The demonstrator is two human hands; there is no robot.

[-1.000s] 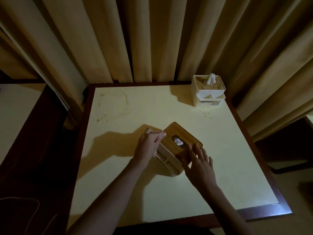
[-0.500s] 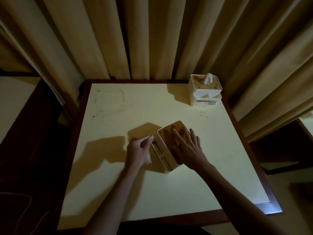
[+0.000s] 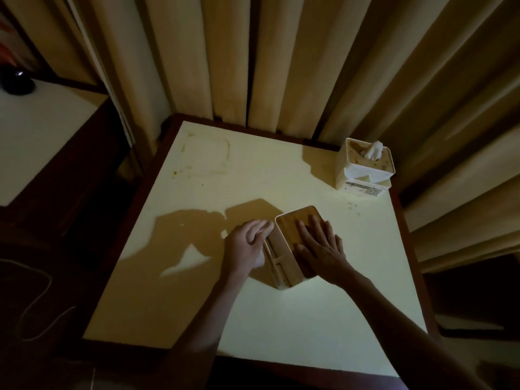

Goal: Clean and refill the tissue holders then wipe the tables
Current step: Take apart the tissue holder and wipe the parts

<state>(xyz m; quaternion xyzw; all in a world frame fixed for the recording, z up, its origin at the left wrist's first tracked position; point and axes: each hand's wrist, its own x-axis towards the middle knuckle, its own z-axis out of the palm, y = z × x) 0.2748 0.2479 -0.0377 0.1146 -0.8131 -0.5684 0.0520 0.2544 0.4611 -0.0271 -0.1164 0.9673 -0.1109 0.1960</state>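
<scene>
Wooden lid (image 3: pixel 292 223) covers the near holder (image 3: pixel 278 266), which stands in the middle of the table (image 3: pixel 281 319). The right hand (image 3: pixel 323 249) lies flat and open on this lid, fingers spread. The left hand (image 3: pixel 247 246), loosely curled, presses the holder's left side. Farther, at the right back corner, a second holder (image 3: pixel 363 170) has tissue (image 3: pixel 372 150) sticking out. Curtains (image 3: pixel 253 66) hang behind.

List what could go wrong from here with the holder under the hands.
1. The right hand lies flat on the wooden lid while the left hand braces the tissue holder; an uneven push could tip it or slide it across the table.
2. The tissue slot is hidden under the palm, so tissue may get pinched.
3. The light is dim, so the stains could be missed.
</scene>
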